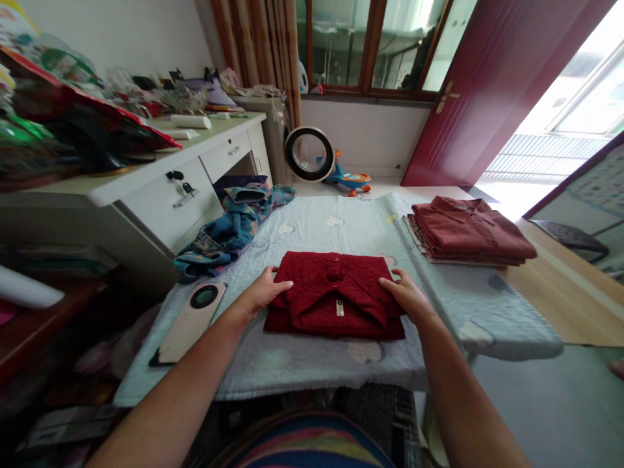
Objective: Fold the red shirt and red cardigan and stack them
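Observation:
A dark red garment (pixel 312 286), folded into a rectangle with its collar and pale label towards me, lies on the cloth-covered table (pixel 336 221). My left hand (pixel 266 290) grips its left edge, the thumb on top and the other fingers mostly hidden at the side. At the opposite edge my right hand (pixel 407 292) holds the garment in the same way, thumb over the top. A second dark red layer shows under the near edge.
To the right is a stack of folded reddish clothes (pixel 472 227). A crumpled blue patterned garment (pixel 234 227) lies at the left, with a phone (pixel 192 322) nearer me. A cluttered white desk (pixel 180 188) stands beyond the left edge.

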Demonstrator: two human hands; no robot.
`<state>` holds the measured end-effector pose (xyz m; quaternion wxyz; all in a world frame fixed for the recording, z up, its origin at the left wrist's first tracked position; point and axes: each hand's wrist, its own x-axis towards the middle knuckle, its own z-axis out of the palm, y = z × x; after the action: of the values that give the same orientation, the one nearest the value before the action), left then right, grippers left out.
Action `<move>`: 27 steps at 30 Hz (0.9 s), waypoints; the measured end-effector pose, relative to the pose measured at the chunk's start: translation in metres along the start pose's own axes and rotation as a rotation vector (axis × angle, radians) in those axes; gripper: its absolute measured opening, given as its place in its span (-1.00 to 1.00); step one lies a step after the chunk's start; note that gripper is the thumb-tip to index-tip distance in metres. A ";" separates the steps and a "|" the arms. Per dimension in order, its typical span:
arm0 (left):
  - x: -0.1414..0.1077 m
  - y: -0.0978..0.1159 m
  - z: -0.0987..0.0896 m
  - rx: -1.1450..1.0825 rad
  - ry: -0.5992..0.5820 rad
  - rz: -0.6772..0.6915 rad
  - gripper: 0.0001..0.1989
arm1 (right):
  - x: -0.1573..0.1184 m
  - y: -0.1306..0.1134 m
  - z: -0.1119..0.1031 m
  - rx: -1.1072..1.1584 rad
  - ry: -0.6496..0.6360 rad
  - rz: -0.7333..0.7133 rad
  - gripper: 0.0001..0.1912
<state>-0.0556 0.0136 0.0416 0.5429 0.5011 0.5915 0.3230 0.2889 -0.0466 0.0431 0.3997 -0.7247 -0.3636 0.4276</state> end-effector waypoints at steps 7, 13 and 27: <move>-0.007 0.014 0.000 -0.254 -0.347 -0.055 -0.41 | -0.004 -0.002 0.000 0.232 -0.144 -0.006 -0.69; 0.021 0.051 -0.013 -0.179 -0.298 -0.023 -0.37 | -0.033 -0.005 -0.005 0.482 -0.158 -0.012 -0.52; 0.074 0.038 -0.006 0.511 0.021 0.280 -0.31 | -0.039 0.025 -0.019 -0.417 0.011 -0.308 -0.22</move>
<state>-0.0454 0.0955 0.0539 0.3431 0.6950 0.5843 0.2406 0.2966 -0.0965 0.0395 0.3039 -0.7300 -0.5478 0.2733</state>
